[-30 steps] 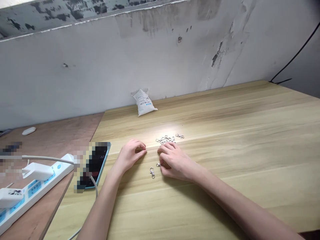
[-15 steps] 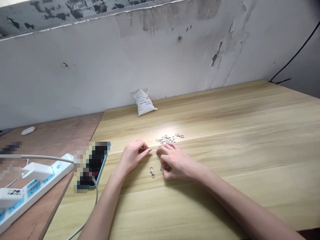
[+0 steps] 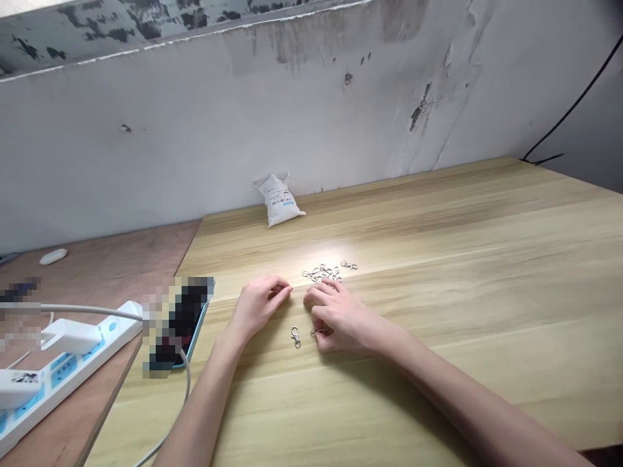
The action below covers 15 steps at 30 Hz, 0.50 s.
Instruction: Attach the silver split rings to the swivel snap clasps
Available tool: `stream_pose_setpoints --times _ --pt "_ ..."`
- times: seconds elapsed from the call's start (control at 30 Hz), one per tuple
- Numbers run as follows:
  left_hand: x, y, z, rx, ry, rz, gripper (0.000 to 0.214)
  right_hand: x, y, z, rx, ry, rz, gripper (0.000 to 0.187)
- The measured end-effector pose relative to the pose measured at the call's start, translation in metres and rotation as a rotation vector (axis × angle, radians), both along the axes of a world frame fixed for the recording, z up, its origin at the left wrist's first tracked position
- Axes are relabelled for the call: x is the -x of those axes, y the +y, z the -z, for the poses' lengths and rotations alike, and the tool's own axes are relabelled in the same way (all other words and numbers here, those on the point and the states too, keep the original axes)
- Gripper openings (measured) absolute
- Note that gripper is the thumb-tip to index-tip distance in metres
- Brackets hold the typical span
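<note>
Between the thumb and index finger of my right hand is a small silver swivel clasp, mostly covered by the fingers, just above the tabletop. To its left another swivel clasp lies alone, hook end pointing away from me. My left hand rests on the table beyond that one, thumb and fingertips drawn together, with nothing showing between them. Beyond both hands sits a loose pile of silver clasps, partly hidden by my right fingers. One more clasp lies apart at the pile's right.
A white plastic packet with a label leans near the wall. At left are a blurred phone with a cable, and a white power strip with plugs on a brown table. A white oval object lies farther back.
The clasp in my right hand has tilted slightly and shows less between the fingers. My left hand has hardly moved. The whole view has shifted a little.
</note>
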<state>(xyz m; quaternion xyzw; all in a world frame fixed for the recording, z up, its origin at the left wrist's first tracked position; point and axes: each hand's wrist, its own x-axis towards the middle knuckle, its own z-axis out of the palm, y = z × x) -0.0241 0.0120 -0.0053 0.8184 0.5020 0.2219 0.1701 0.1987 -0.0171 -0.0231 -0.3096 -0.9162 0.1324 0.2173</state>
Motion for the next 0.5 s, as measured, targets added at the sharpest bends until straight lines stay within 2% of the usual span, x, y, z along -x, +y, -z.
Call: stream_pose_setpoints --times 0.17,0.3,0.5 --pt "-0.0015 0.0004 0.0007 -0.075 -0.053 -0.016 0.015 -0.0002 0.0019 0.0015 -0.023 -0.001 0.027 0.012" --pt "-0.0024 0.0001 0.001 -0.13 -0.102 -0.087 0.015 -0.0004 0.0014 0.0003 -0.01 0.002 0.03 0.012" --pt "-0.0043 -0.0012 0.0019 -0.111 -0.103 -0.186 0.012 0.0001 0.0013 -0.0004 -0.041 -0.007 0.049 0.009"
